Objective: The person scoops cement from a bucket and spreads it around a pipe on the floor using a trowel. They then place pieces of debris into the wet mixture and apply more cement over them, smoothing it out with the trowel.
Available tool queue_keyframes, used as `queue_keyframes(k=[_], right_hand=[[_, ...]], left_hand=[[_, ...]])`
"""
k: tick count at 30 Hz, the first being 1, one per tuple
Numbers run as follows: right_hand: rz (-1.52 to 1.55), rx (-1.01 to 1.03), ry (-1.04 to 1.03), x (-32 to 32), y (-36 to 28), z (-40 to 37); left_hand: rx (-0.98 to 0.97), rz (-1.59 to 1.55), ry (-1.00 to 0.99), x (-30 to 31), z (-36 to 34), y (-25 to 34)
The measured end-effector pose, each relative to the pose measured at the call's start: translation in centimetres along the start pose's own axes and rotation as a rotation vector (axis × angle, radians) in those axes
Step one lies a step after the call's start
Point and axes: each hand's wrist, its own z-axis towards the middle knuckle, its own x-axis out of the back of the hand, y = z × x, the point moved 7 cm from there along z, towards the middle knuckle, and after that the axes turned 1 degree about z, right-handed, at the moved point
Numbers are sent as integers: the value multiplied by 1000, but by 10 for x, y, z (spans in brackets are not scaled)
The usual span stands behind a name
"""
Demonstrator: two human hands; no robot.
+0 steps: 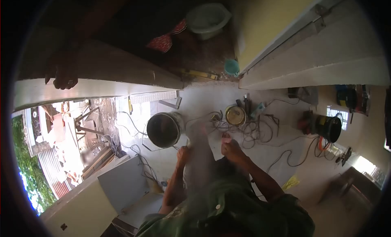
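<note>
My left hand [183,154] is closed at the left edge of a greyish, blurred sack-like thing [200,155] that hangs in front of my body. To the right of it, my right hand [233,150] is curled into a fist, and what it may hold is hidden. A bare foot [225,136] shows just past the right fist. Beyond my left hand stands a dark bucket [163,130] with its mouth facing up. Past my right hand is a smaller round container [236,115], with tangled cords [254,133] on the floor beside it.
Another person's hand [65,79] rests on the wall edge at upper left. A yellow level [199,74] and a green cup [231,67] lie at the doorway, a toilet bowl [208,19] beyond. A metal square [171,103] lies near the bucket. A black container [329,128] stands right.
</note>
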Motion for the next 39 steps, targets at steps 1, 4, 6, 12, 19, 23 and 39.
queue_keyframes(k=[1, 4, 6, 12, 19, 23, 39], right_hand=[[214, 42, 40, 36, -20, 19], [272, -127, -239, 19, -13, -48], [125, -92, -372, -35, 16, -15], [-58, 22, -345, -44, 0, 106], [-231, 135, -115, 15, -77, 249], [-455, 172, 165, 99, -175, 314], [144, 273, -194, 193, -160, 627]], left_hand=[[-49, -7, 41, 23, 14, 22], [-158, -40, -44, 10, -27, 20], [-233, -52, 33, 35, 33, 10], [-533, 190, 229, 65, 100, 12], [-486, -132, -20, 218, 145, 40], [-303, -276, 50, 293, 107, -1], [127, -722, 264, 485, 54, 41]])
